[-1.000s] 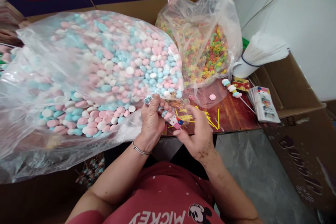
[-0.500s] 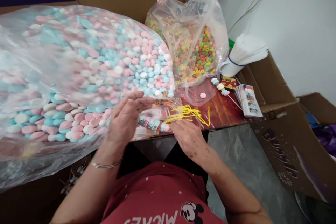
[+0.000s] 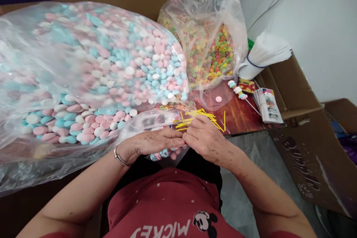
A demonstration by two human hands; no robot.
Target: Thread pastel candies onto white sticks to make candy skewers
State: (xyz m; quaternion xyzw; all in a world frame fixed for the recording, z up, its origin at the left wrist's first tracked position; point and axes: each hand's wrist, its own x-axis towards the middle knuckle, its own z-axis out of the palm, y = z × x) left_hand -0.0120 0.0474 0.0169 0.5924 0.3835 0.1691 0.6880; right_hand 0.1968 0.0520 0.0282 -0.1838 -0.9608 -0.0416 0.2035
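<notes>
My left hand [image 3: 157, 141] is closed around a clear printed bag of marshmallows [image 3: 159, 154], whose pink and blue contents show below the fingers. My right hand [image 3: 205, 139] meets it at the bag's right end, thumb and fingers pinched together. A small red bit shows between the two hands; the rest of what the right fingers grip is hidden. Just beyond the right hand, yellow twist ties [image 3: 214, 119] lie loosely on the reddish wooden table [image 3: 237, 119]. A marshmallow skewer [image 3: 238, 90] on a white stick rests farther right.
A huge clear bag of pink, white and blue marshmallows [image 3: 156, 70] covers the left side. Behind stands a bag of coloured candy rings [image 3: 220, 57]. To the right are a white mug [image 3: 249, 68] of white sticks, printed cards [image 3: 269, 108] and cardboard boxes [image 3: 301, 156].
My left hand has come down from above the table and closed on the marshmallow bag. That bag has moved off the tabletop toward my body, and both hands now meet at its end.
</notes>
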